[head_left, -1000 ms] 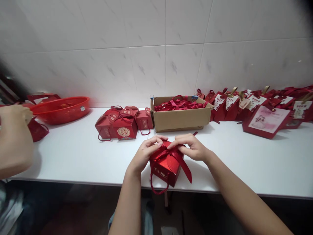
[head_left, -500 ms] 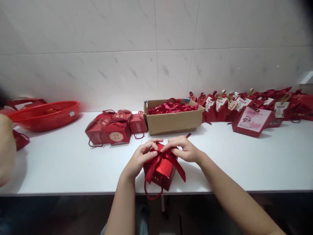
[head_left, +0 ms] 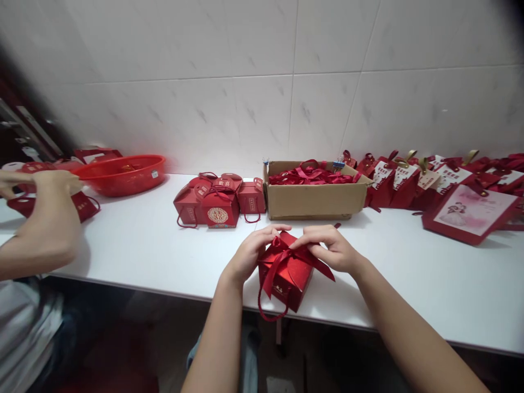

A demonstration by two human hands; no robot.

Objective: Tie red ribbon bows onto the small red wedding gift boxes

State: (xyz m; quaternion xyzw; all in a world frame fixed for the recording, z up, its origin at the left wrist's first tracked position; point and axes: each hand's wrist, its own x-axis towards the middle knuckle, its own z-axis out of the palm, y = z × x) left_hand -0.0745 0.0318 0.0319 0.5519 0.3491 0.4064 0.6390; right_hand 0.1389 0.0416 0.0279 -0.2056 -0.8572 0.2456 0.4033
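Observation:
A red gift box (head_left: 291, 273) with a cord handle sits near the table's front edge, between my hands. A red ribbon bow (head_left: 282, 254) is tied across its top, its tails hanging over the box. My left hand (head_left: 250, 252) is closed at the bow's left loop, by the box's far left side. My right hand (head_left: 329, 248) pinches the ribbon on the right side of the bow, index finger near the knot.
Behind stands a cardboard carton (head_left: 315, 201) of red ribbons. Several red boxes (head_left: 221, 210) sit left of it, red bags (head_left: 470, 213) to the right. A red basin (head_left: 118, 177) and another person's arm (head_left: 49, 229) are at the left.
The view has swung left, bringing more of the other person in. My left hand has shifted toward the box's far left side; my right hand stays at the ribbon.

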